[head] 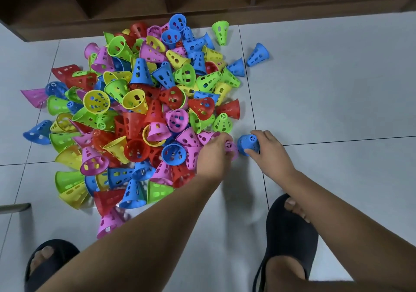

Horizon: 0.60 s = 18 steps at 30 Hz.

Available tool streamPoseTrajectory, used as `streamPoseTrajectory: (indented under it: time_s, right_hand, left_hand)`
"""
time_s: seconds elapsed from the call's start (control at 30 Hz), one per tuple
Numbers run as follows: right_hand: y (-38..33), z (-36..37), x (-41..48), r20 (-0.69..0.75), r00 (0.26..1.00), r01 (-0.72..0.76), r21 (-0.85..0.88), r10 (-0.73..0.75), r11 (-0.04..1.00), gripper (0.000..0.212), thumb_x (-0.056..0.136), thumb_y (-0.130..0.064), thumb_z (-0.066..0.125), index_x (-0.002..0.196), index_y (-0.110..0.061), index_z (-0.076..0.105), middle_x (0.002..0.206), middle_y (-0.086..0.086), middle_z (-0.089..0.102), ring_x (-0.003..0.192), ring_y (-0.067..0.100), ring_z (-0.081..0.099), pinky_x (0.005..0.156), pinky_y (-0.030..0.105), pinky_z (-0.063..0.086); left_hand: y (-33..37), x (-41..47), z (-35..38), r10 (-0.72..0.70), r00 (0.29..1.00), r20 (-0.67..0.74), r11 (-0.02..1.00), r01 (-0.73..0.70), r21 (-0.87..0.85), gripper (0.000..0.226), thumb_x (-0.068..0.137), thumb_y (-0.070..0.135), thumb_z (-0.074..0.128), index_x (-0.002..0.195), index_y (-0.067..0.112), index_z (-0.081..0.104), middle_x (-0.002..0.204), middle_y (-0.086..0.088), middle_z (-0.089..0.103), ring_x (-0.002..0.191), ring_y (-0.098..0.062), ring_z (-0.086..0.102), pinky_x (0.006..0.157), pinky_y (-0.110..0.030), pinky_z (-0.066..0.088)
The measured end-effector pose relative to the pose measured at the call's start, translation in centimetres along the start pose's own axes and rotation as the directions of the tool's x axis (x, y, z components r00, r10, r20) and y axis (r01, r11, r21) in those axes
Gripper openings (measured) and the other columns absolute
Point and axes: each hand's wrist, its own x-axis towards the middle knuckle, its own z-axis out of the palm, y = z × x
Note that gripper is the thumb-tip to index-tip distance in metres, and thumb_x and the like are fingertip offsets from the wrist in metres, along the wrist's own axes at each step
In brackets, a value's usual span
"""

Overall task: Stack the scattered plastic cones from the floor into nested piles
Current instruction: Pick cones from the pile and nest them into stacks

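A big heap of cones [144, 111] in pink, blue, green, yellow and red lies jumbled on the grey tiled floor [337, 89], most of them on their sides, with holes through their walls. The heap's far edge reaches the foot of a dark wooden shelf unit [135, 3].

At the near right edge of the heap, both hands are down at floor level. The left hand [213, 156] has its fingers curled round a pink cone [231, 148]; only the cone's narrow tip shows past the fingers, pointing right. Just beside it, the right hand [270, 151] grips a blue cone [247, 144] between thumb and curled fingers, with the small spoked end facing up and left. The two held cones are nearly touching, tip to tip; whether they meet is hard to tell.

Off to the far right of the heap, a green cone [221, 30] and a loose blue cone [257, 54] lie apart from the rest.

A black slipper [290, 235] sits under the right forearm, and another slipper [45, 264] is at the lower left.
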Motion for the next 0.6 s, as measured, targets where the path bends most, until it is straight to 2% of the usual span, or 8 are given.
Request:
streamPoseTrajectory:
  time_s: [0.07, 0.13, 0.23, 0.3, 0.4, 0.6]
  right_hand:
    - [-0.1, -0.1, -0.7, -0.016, 1.000, -0.026, 0.032, 0.026, 0.999, 0.065, 0.094, -0.030, 0.077, 0.151, -0.017, 0.049, 0.137, 0.006, 0.056, 0.123, 0.030, 0.057, 0.099, 0.042, 0.052]
    - [-0.8, -0.3, -1.5, -0.117, 0.993, 0.025, 0.029, -0.021, 0.999, 0.066, 0.091, -0.028, 0.078, 0.151, -0.016, 0.050, 0.142, 0.004, 0.052, 0.127, 0.028, 0.052, 0.105, 0.045, 0.050]
    - [-2.9, -0.4, -2.7, -0.273, 0.944, 0.181, -0.037, -0.184, 0.983, 0.055, 0.091, -0.025, 0.076, 0.142, -0.014, 0.058, 0.144, 0.005, 0.051, 0.128, 0.031, 0.051, 0.107, 0.047, 0.047]
    - [-4.9, -0.3, -3.2, -0.297, 0.916, 0.271, -0.041, -0.271, 0.962, 0.048, 0.093, -0.024, 0.075, 0.137, -0.013, 0.061, 0.142, 0.006, 0.053, 0.127, 0.031, 0.052, 0.108, 0.045, 0.045]
    - [-8.0, 0.8, -3.6, -0.254, 0.888, 0.391, -0.024, -0.384, 0.920, 0.042, 0.092, -0.021, 0.072, 0.133, -0.013, 0.065, 0.137, 0.005, 0.056, 0.125, 0.028, 0.053, 0.107, 0.040, 0.045]
    - [-10.6, 4.5, -3.8, -0.003, 0.849, 0.528, -0.025, -0.528, 0.849, 0.042, 0.089, -0.017, 0.071, 0.131, -0.013, 0.065, 0.132, 0.004, 0.057, 0.120, 0.027, 0.055, 0.102, 0.040, 0.049]
  left_hand:
    - [-0.3, 0.1, -0.1, 0.001, 1.000, 0.010, 1.000, -0.001, 0.017, 0.033, 0.088, 0.012, 0.073, 0.118, 0.023, 0.064, 0.107, -0.002, 0.071, 0.094, -0.028, 0.070, 0.074, -0.038, 0.056]
    - [-0.7, -0.5, -0.5, 0.017, 1.000, -0.017, 1.000, -0.017, -0.014, 0.045, 0.089, 0.019, 0.077, 0.131, 0.023, 0.063, 0.121, -0.001, 0.071, 0.104, -0.024, 0.069, 0.083, -0.036, 0.056]
    - [-2.4, -2.7, -2.0, 0.062, 0.994, -0.095, 0.997, -0.067, -0.046, 0.042, 0.088, 0.029, 0.081, 0.127, 0.025, 0.065, 0.119, 0.006, 0.070, 0.103, -0.016, 0.066, 0.083, -0.034, 0.055]
    - [-4.1, -4.5, -3.4, 0.066, 0.990, -0.127, 0.998, -0.066, 0.001, 0.039, 0.087, 0.030, 0.084, 0.121, 0.027, 0.065, 0.114, 0.010, 0.068, 0.099, -0.012, 0.062, 0.078, -0.033, 0.054]
    - [-6.9, -7.3, -5.6, 0.008, 0.989, -0.151, 0.997, 0.003, 0.072, 0.041, 0.086, 0.031, 0.086, 0.122, 0.027, 0.066, 0.112, 0.009, 0.066, 0.098, -0.015, 0.056, 0.073, -0.033, 0.047]
    - [-11.2, -11.1, -7.8, -0.040, 0.973, -0.229, 0.970, 0.093, 0.223, 0.042, 0.086, 0.036, 0.087, 0.122, 0.026, 0.068, 0.118, 0.007, 0.065, 0.103, -0.023, 0.055, 0.082, -0.042, 0.048]
